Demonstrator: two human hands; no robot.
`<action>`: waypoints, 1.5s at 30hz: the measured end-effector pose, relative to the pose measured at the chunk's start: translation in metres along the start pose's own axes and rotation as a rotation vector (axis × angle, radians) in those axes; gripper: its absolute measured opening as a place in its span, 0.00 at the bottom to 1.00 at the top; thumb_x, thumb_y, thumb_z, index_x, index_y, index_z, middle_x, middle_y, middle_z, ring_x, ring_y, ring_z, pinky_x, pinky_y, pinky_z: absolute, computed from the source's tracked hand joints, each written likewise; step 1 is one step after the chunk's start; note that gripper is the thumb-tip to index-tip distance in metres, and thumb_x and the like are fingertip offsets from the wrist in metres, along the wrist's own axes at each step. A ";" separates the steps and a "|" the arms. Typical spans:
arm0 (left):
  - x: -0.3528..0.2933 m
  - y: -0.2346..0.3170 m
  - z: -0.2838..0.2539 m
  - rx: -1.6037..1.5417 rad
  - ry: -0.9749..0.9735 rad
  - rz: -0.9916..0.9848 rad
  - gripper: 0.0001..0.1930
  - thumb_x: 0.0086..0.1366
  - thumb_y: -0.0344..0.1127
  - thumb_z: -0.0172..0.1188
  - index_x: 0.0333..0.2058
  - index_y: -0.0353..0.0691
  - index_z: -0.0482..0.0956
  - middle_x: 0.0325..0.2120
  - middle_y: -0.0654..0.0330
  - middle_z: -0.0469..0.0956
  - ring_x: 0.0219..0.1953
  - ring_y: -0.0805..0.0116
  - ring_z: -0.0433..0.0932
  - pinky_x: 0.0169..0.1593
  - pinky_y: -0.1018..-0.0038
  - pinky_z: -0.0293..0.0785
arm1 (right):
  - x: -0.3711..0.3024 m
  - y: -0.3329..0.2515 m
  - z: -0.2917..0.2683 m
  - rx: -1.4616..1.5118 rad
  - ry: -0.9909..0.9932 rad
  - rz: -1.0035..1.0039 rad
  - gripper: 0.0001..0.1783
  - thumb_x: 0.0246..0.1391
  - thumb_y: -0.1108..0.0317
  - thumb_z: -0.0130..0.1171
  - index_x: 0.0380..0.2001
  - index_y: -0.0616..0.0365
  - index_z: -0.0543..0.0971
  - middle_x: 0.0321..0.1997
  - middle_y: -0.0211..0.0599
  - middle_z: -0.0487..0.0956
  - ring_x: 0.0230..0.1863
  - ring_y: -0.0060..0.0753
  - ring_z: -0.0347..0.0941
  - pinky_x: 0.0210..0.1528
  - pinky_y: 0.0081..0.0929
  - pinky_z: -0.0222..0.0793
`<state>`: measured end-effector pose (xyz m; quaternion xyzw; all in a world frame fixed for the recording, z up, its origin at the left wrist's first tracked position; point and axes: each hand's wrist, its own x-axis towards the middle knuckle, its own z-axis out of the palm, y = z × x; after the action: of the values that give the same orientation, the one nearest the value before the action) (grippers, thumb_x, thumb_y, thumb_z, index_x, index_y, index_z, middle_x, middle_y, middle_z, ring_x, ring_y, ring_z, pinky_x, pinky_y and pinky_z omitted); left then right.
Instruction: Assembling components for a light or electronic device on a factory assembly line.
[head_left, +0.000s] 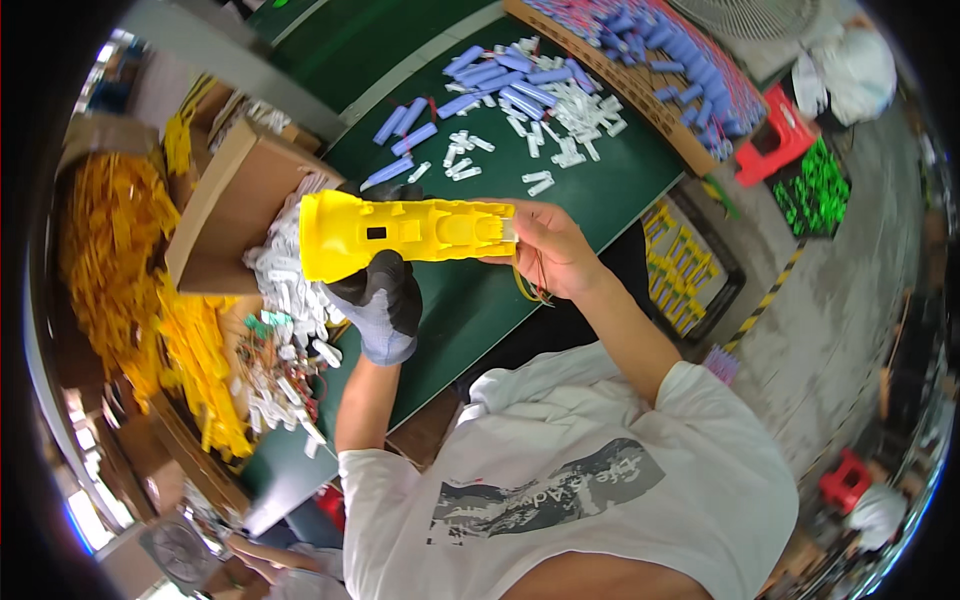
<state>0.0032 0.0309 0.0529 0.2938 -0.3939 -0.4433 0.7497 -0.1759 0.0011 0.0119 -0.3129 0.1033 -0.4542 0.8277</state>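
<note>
A yellow plastic flashlight housing [400, 228] lies level in front of me, its wide end to the left and its ribbed inside showing. My left hand [385, 300], in a grey and black glove, is closed round the wide end from below. My bare right hand [555, 250] grips the narrow end, thumb on top. A small pale piece [508, 226] shows at that end under the thumb. Thin wires and a yellow loop [530, 288] hang below my right fingers; what they join to is hidden.
On the green table [470, 330] lie blue cylindrical cells [500, 80] and small white parts [580, 115]. A tilted carton [235, 190] spills white pieces at left, beside heaps of yellow parts [120, 240]. A carton tray of cells [690, 85] stands far right, near a red stool [775, 140].
</note>
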 end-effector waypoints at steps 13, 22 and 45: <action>0.037 0.023 -0.018 -0.011 0.041 -0.181 0.13 0.64 0.33 0.58 0.47 0.43 0.71 0.36 0.68 0.77 0.27 0.85 0.67 0.28 0.86 0.61 | 0.028 0.041 0.029 0.575 -0.137 -0.072 0.33 0.63 0.61 0.48 0.63 0.70 0.52 0.59 0.57 0.68 0.54 0.48 0.73 0.52 0.35 0.75; 0.040 0.032 -0.039 0.021 0.060 -0.068 0.18 0.66 0.31 0.54 0.54 0.38 0.66 0.47 0.56 0.74 0.48 0.62 0.75 0.54 0.67 0.70 | 0.014 0.023 0.025 -0.238 0.298 -0.550 0.27 0.60 0.62 0.48 0.59 0.65 0.62 0.59 0.52 0.68 0.61 0.45 0.65 0.60 0.37 0.64; 0.060 0.049 -0.054 -0.321 0.065 -0.013 0.16 0.69 0.38 0.52 0.51 0.36 0.70 0.48 0.52 0.75 0.51 0.61 0.74 0.58 0.65 0.66 | 0.001 0.045 -0.010 -0.341 -0.046 -0.166 0.23 0.38 0.81 0.69 0.41 0.67 0.75 0.40 0.40 0.76 0.39 0.32 0.75 0.42 0.30 0.73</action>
<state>0.0882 0.0037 0.0830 0.1870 -0.2917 -0.4958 0.7963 -0.1493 0.0134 -0.0233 -0.4663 0.1337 -0.4896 0.7245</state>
